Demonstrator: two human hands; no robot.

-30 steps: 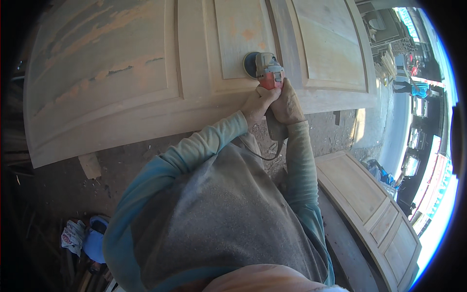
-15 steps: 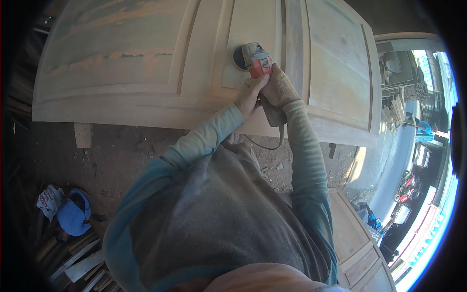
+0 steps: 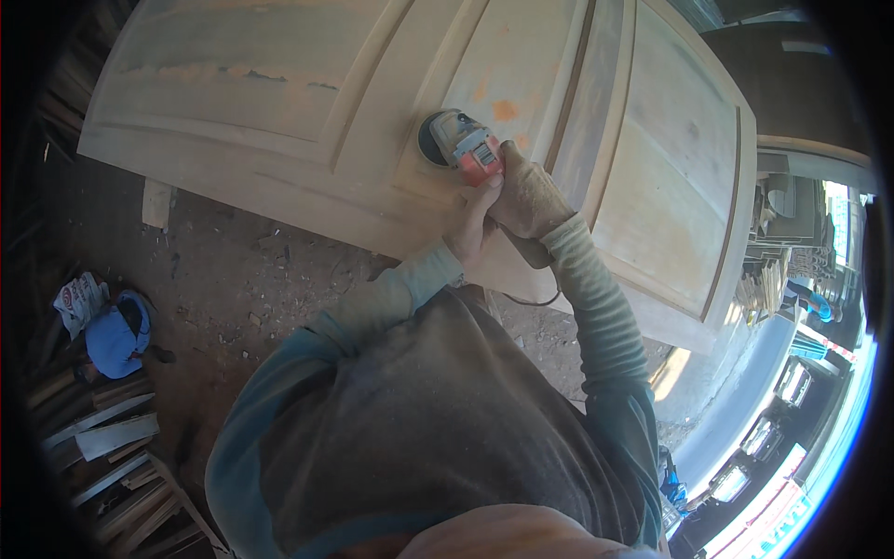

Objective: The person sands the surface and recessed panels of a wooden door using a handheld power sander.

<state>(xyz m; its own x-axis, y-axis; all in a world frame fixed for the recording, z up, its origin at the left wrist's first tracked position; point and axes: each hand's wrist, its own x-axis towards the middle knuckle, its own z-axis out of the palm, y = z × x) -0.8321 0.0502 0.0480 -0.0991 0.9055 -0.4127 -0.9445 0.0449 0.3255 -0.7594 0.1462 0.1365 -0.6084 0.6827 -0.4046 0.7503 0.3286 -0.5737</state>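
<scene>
Left hand (image 3: 473, 216) and right hand (image 3: 533, 197): both clasped round a red-and-grey power tool (image 3: 468, 143); round dark disc (image 3: 429, 142): just ahead of the hands, over a pale panelled wooden door (image 3: 298, 177); cord (image 3: 535, 304): below the right hand

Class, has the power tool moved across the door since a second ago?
Yes, leftward: against the orange patch on the door, the disc of the power tool was nearly straight below; now it is at lower left.

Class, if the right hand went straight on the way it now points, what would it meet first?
Likely the red section of the power tool that the right hand holds, then its grey head; depth is hard to judge.
</scene>
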